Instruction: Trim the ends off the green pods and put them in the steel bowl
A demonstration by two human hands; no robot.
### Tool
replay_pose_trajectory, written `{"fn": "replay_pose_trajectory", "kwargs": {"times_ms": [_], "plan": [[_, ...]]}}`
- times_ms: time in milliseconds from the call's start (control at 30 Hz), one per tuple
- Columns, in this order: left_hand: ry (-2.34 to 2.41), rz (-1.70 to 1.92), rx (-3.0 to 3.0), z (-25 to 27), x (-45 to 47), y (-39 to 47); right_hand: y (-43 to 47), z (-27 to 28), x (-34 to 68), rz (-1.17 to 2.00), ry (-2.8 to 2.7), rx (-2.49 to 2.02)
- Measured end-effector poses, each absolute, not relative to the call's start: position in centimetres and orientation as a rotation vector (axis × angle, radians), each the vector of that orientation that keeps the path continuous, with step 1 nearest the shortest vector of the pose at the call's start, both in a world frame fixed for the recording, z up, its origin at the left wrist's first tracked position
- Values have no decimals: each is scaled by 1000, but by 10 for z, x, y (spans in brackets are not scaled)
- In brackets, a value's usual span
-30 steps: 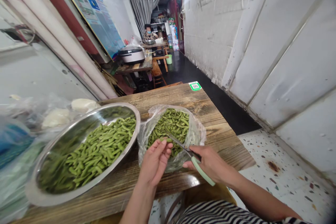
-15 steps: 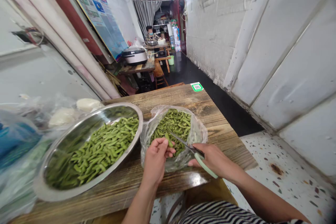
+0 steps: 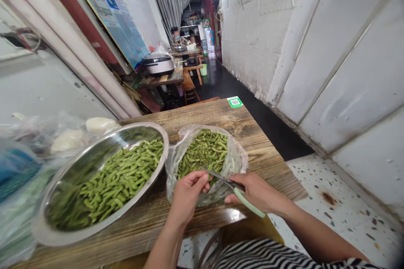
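My right hand (image 3: 254, 191) is wrapped around a pair of scissors (image 3: 249, 204) with pale green handles. Their blades point left, over the bag, with the tips close to my left fingertips. My left hand (image 3: 188, 193) is closed in a pinch at the near side of the bag; whatever lies between its fingers is hidden. Beneath both hands, a clear plastic bag (image 3: 236, 157) stands rolled open, full of green soybean pods (image 3: 210, 145) and small trimmings. To the left, a large steel basin (image 3: 166, 151) holds many more green pods (image 3: 124, 176).
Plastic bags (image 3: 19, 201) crowd the left side. A wooden table (image 3: 268, 151) carries everything, with a green QR card (image 3: 235, 102) at its far corner. Further back are a rice cooker (image 3: 158, 66), wooden stools, a green bucket (image 3: 203, 69) and a seated person.
The green pod that showed between my left fingertips is no longer visible. The scissors have tilted slightly, their tips still near my left hand. The view has shifted a little.
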State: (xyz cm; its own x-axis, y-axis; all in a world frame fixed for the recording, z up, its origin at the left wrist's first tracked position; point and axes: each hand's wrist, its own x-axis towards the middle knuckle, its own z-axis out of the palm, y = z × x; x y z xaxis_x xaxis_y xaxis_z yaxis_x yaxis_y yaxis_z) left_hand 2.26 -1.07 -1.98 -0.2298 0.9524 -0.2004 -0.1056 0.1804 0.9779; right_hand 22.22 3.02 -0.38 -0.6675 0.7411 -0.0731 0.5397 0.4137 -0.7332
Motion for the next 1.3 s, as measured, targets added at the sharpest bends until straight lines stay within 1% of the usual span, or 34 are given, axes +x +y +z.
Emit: {"fn": "replay_pose_trajectory", "kwargs": {"times_ms": [133,200,267,333,367,433,500,567,633,700,800,900,1000,1100,1300], "plan": [[1480,1158,975,-23,22,-10,30,-11,223,1156,-2374,-1136],[1633,1174,1054,-20,11,-11,31,-14,223,1110,-2388,-1186],[1947,1303,1189,-13,-11,-12,33,-15,224,1036,-2403,-1263],[2383,1498,1401,-1,-38,-12,35,-16,225,983,-2412,-1313],[2555,1493,1553,4,-50,-12,36,-17,225,970,-2415,-1323],[2753,1389,1837,12,-65,-7,38,-17,225,964,-2420,-1336],[2694,1195,2144,11,-64,1,38,-17,224,968,-2420,-1352],[2453,878,2388,1,-52,12,38,-16,223,974,-2406,-1371],[2280,561,2465,-15,-37,22,36,-15,223,974,-2390,-1378],[2304,423,2433,-28,-27,31,35,-15,223,977,-2386,-1376],[2377,507,2338,-38,-26,38,34,-16,223,990,-2396,-1378],[2252,806,2216,-37,-30,35,34,-15,223,961,-2394,-1376],[2138,1085,1933,-33,-24,28,35,-12,221,926,-2386,-1398],[2074,1134,1677,-31,-9,21,35,-9,219,904,-2380,-1412],[1827,1217,1418,-30,9,12,34,-12,218,859,-2428,-1347]]}}
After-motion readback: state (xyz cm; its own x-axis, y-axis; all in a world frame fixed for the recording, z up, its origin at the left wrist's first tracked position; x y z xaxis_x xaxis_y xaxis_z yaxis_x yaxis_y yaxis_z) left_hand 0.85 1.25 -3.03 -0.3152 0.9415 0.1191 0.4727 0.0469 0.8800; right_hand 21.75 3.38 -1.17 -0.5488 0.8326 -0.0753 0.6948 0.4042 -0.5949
